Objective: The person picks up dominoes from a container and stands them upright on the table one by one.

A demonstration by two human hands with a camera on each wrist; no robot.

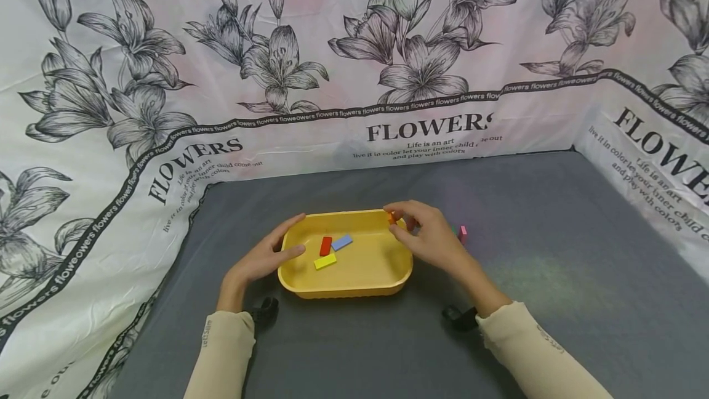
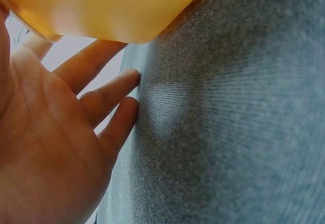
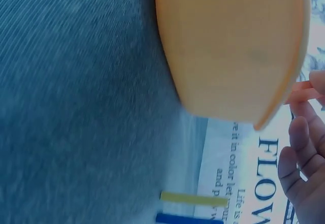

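A yellow plastic tub (image 1: 354, 293) stands on the grey cloth. Inside its left half lie a red block (image 1: 325, 245), a blue block (image 1: 342, 242) and a yellow block (image 1: 325, 261). My left hand (image 1: 264, 258) rests on the tub's left end, thumb reaching over the rim. Its other fingers (image 2: 114, 94) stretch out straight along the outside in the left wrist view. At the back right corner my right hand (image 1: 429, 234) pinches an orange block (image 1: 392, 218) between thumb and fingertips, right at the rim. The orange block (image 3: 302, 96) shows only partly in the right wrist view.
Behind the right hand a pink block (image 1: 463, 234) stands on the cloth, with a bit of green beside it. The right wrist view shows a yellow block (image 3: 193, 198) and a dark blue block (image 3: 189, 218) beyond the tub. A flower-printed sheet (image 1: 310, 146) hangs behind.
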